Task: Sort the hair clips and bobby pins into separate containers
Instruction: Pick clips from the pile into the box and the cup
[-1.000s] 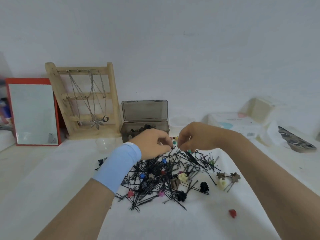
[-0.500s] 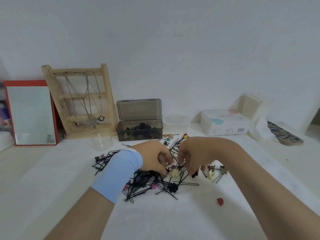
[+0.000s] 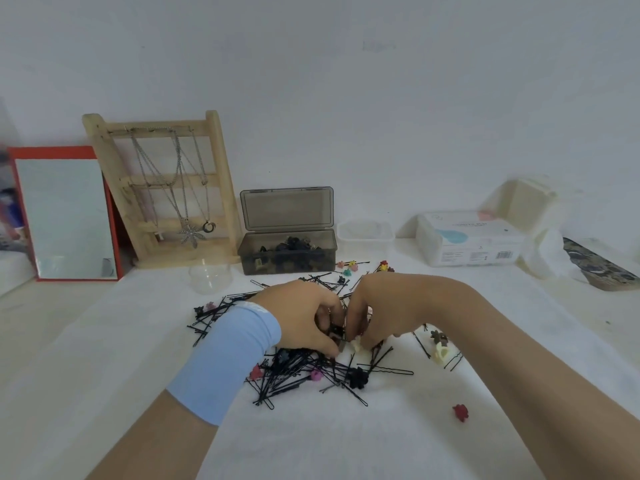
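Left hand (image 3: 304, 320), pale blue sleeve (image 3: 228, 358) at the wrist, knuckles up over the middle of the heap of black bobby pins (image 3: 298, 374). Fingers curled tight, tips down among the pins around a small dark clip (image 3: 335, 332). Right hand (image 3: 391, 308) just beside it and nearly touching, fingers likewise curled under, tips at a cream clip (image 3: 356, 346) near the heap's centre. Cannot tell, for either hand, whether pinching a clip or only touching the tangle, with the fingertips hidden by knuckles and by each other. Heap spread on the white tabletop (image 3: 121, 341) and mixed with small clips, among them a pink clip (image 3: 316, 375) and a black flower clip (image 3: 358, 377) on the near side. Apart to the right, a cream claw clip (image 3: 441, 355) with a brown clip (image 3: 439, 337) just behind it, and a red clip (image 3: 460, 412) alone, nearer the camera. Behind the hands, an open smoky grey box (image 3: 325, 259), lid upright, dark hair clips (image 3: 294, 245) inside. A few coloured clips (image 3: 349, 266) loose in front of its right end. Just right of the box, a clear tub (image 3: 365, 230); to its left, a clear cup (image 3: 210, 280). Further left, a wooden stand (image 3: 218, 161) hung with necklaces (image 3: 183, 202), then a red-framed mirror (image 3: 65, 216) leaning at the wall. Off to the right, a white wipes pack (image 3: 467, 239).
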`<state>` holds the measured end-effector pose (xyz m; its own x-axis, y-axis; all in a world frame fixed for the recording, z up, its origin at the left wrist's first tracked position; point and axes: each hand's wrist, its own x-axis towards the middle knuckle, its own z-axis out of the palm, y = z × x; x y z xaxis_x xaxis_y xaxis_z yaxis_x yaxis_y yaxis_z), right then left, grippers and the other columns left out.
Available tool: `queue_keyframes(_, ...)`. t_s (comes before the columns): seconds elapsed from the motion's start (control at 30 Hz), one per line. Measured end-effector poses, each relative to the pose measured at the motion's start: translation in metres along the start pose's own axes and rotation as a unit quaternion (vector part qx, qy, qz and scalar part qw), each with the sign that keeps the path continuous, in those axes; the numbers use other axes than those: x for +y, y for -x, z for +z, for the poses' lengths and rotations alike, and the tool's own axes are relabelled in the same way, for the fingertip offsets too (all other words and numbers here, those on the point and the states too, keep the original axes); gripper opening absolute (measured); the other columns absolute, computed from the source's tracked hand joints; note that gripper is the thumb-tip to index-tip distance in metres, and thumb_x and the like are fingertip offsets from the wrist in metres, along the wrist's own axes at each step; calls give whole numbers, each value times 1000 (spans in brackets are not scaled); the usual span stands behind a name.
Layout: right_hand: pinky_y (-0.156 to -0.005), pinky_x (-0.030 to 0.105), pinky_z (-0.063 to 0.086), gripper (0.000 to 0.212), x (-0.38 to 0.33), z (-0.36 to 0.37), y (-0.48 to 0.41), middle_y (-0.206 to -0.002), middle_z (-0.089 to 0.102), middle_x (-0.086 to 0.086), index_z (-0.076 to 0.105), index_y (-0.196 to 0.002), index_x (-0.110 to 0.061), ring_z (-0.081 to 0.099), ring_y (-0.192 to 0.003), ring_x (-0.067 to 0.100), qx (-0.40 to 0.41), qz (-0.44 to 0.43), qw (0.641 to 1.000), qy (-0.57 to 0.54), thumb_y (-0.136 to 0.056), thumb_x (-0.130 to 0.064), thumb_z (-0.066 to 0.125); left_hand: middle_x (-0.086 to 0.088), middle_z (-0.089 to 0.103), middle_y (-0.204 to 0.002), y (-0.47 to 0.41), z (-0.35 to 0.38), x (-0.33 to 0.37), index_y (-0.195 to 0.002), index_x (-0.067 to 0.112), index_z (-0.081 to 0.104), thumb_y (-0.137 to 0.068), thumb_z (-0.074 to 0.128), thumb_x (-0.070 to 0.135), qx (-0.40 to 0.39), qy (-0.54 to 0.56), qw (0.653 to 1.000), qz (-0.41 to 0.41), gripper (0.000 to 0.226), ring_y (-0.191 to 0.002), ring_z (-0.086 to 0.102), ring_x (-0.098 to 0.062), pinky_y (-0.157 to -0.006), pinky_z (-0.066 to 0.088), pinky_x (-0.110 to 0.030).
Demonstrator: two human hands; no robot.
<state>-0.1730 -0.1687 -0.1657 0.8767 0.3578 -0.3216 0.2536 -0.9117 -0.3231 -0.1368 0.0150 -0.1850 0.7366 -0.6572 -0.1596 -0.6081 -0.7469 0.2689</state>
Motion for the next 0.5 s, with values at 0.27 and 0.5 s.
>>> queue_keyframes(0.27,-63,14,40,24,18,-6,-6,-90,68,-15,67,-97,-35,57,-72,-2,49,-4,999,-15,-79,-23,77,22,60,-95,-6,-9,-9,-114,43,63,-91,65,31,46,30,998,20,26,-75,53,3,-72,44,-19)
queue_keyframes(0.5,-56,7,38,19,14,-9,-3,-79,66,-18,75,-91,-37,56,-65,-6,19,-26,999,4,-75,-29,81,19,54,-98,-6,-14,-6,-101,41,69,-82,73,41,35,17,998,50,19,-83,55,-2,-73,46,-22)
